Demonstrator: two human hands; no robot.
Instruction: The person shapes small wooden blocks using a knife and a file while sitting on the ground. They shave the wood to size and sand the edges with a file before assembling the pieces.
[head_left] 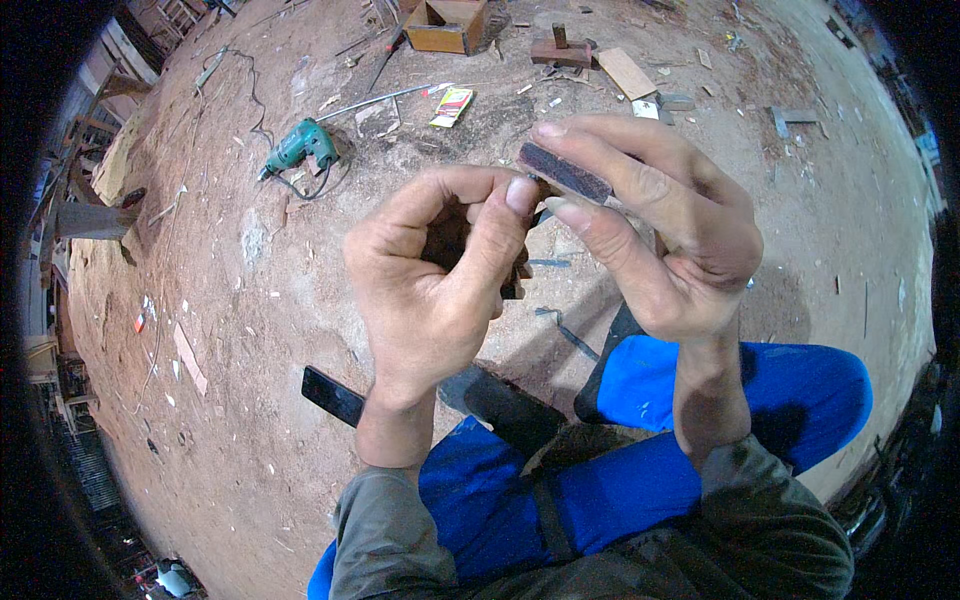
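Observation:
In front of me, both hands are raised close together above my crossed legs. My right hand (680, 225) holds a small dark rectangular block (565, 174) between the thumb below and the fingers above. The block has a rough-looking dark face and a paler lower edge. My left hand (425, 265) is closed in a pinch, with thumb and forefinger tips near the block's left end. A small dark piece shows at those fingertips, too small to name. Something dark with a notched edge (514, 288) shows beside the left palm, mostly hidden by the hand.
A green corded drill (303, 146) lies on the dirt floor ahead left. A black smartphone (332, 396) rests by my left wrist. Farther off are a wooden box (446, 30), a wooden tool (562, 52), a pale board (626, 74), a yellow-red packet (452, 107) and a square (790, 117).

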